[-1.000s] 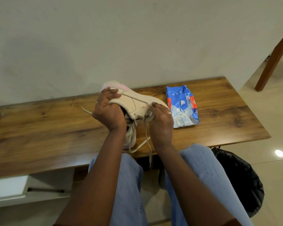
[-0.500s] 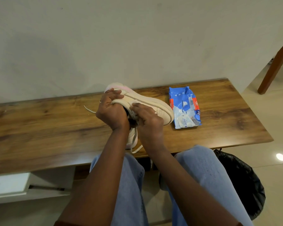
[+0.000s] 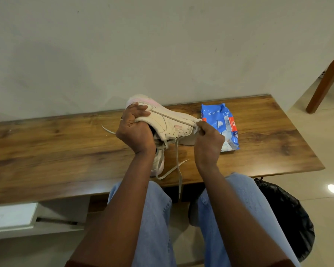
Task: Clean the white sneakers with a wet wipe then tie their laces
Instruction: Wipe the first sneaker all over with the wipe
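My left hand (image 3: pixel 134 130) grips the heel and collar of a white sneaker (image 3: pixel 169 124), holding it on its side above the wooden table (image 3: pixel 56 151). My right hand (image 3: pixel 208 141) pinches a white wet wipe (image 3: pixel 197 125) against the sneaker's toe. The sneaker's loose laces (image 3: pixel 176 160) hang down past the table's front edge. A second white sneaker (image 3: pixel 159 162) lies on the table under the first, mostly hidden by my left wrist. A blue wet-wipe pack (image 3: pixel 223 126) lies just right of the toe.
The table stands against a pale wall. A black bin bag (image 3: pixel 289 218) sits on the floor by my right knee. A wooden furniture leg (image 3: pixel 326 79) leans at far right. A white shelf (image 3: pixel 12 216) shows under the table at left.
My right hand has moved from the sneaker's lace area out to its toe with the wipe. The left hand keeps its grip on the heel.
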